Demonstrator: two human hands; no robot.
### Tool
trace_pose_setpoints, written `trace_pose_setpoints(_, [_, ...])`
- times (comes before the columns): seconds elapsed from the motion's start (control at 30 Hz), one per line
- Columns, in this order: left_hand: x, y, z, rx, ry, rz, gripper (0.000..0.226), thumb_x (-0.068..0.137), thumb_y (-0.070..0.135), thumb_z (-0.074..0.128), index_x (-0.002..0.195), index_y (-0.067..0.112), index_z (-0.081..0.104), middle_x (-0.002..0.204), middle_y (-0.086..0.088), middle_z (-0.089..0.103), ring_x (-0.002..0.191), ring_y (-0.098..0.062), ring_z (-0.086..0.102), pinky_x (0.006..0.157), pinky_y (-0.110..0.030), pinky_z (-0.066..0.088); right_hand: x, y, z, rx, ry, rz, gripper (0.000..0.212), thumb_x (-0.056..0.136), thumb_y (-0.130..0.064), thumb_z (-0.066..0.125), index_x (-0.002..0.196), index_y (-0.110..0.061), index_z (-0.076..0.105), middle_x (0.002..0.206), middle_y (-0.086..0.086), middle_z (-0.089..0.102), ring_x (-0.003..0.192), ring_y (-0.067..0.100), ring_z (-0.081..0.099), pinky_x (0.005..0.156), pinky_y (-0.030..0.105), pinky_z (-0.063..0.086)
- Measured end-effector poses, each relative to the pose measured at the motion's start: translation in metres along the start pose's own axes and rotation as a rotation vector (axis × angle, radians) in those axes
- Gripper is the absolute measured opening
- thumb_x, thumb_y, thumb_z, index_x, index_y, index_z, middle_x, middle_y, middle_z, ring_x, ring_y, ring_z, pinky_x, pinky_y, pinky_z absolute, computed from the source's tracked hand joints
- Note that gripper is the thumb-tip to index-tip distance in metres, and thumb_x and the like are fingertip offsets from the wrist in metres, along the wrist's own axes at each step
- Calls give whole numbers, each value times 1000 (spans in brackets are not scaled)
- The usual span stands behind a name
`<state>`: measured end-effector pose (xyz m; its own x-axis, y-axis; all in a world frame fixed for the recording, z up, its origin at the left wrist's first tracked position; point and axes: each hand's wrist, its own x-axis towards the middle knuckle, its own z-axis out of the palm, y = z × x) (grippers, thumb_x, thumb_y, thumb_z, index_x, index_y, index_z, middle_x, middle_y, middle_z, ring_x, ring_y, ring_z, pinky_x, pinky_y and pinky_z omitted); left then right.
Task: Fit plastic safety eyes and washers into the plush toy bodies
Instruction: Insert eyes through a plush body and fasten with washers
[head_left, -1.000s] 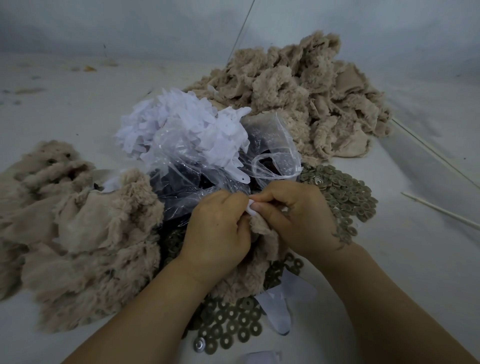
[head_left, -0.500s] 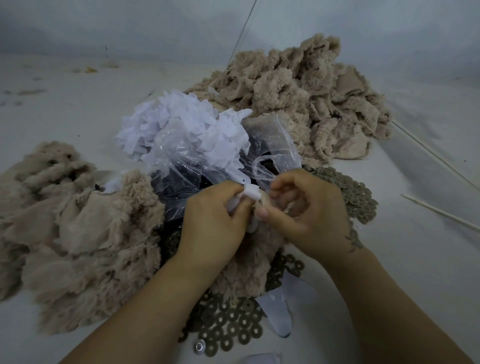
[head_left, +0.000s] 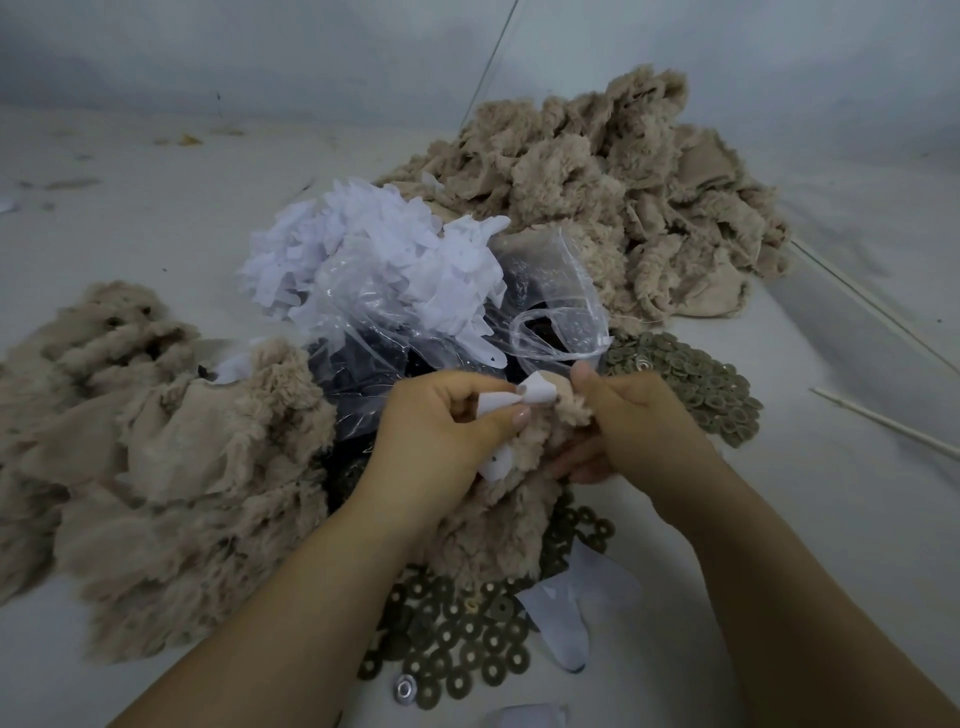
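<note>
I'm seeing shaggy, matt beige plush bodies; a glossy, crinkled clear plastic bag; dull olive washers lying flat; one shiny metal washer; matt white fabric scraps.

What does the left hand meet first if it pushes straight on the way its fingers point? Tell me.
Most likely the white fabric piece the left hand already pinches, then the right hand close beyond; depth is unclear.

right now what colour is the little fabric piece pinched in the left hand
White. The fabric piece shows best in the head view, pinched by the left hand against tan plush.
</note>
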<state>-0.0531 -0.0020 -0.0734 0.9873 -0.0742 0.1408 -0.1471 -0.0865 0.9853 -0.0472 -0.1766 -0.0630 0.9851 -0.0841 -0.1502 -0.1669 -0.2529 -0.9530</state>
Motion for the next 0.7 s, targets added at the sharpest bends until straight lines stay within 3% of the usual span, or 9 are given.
trace_pose_setpoints(0.1, [0,-2,1,-2,-4,-28,16,86,7,74,82,23,74,71,-3,75,58,-11,65,56,-27,55,-3,-5,-1,117,-114,70,46,86,-64,58,74,-25,80,77,14,76,67,28,74,58,32,60])
trace_pose_setpoints(0.17, [0,-3,1,-12,-18,-29,12,89,8,71,88,20,72,72,-4,75,59,-12,66,58,-29,54,-4,-3,-4,108,-168,38,49,68,-67,71,80,-20,80,84,14,77,75,27,75,62,30,61])
trace_pose_setpoints(0.23, [0,-4,0,6,-44,-1,19,89,10,71,101,23,66,76,-6,76,68,-21,71,63,-39,58,-5,0,-5,38,-192,-28,32,77,-41,80,89,-11,78,87,14,77,79,24,75,65,28,61])
trace_pose_setpoints(0.3, [-1,-5,0,73,-59,57,30,88,14,74,105,33,58,76,-11,73,70,-32,69,63,-46,59,-5,1,-5,50,-158,-43,15,86,-18,76,94,-5,76,84,14,77,75,23,75,64,27,61])
trace_pose_setpoints(0.37, [-2,-8,2,215,-25,155,34,86,16,74,100,40,54,71,-9,66,58,-21,59,51,-33,53,-6,0,-5,94,-124,-32,8,89,-8,71,93,-1,74,78,16,76,66,20,74,57,23,58])
trace_pose_setpoints(0.43, [-3,-10,4,372,8,250,29,85,16,71,96,36,52,69,4,58,54,-7,47,48,-20,41,-6,-1,-5,101,-109,-24,8,91,-5,68,93,2,72,75,18,75,61,19,72,54,21,55])
trace_pose_setpoints(0.5, [-4,-11,5,460,44,310,19,85,13,67,89,27,54,70,6,56,58,-10,48,48,-19,37,-7,-3,-4,110,-97,-5,11,95,-9,64,96,-1,71,77,19,75,63,23,73,54,25,56])
trace_pose_setpoints(0.6, [-4,-12,5,437,68,344,16,87,6,63,73,13,58,61,1,52,55,-14,47,48,-26,35,-7,-6,-2,177,-61,47,18,102,-16,54,97,-11,70,78,17,75,63,29,74,51,28,56])
trace_pose_setpoints(0.7, [-3,-9,5,313,-19,223,25,92,12,57,70,3,60,54,-6,52,48,-8,40,44,-33,33,-8,-7,-1,175,-49,90,24,103,-18,51,90,-15,71,69,12,74,58,29,73,48,29,55])
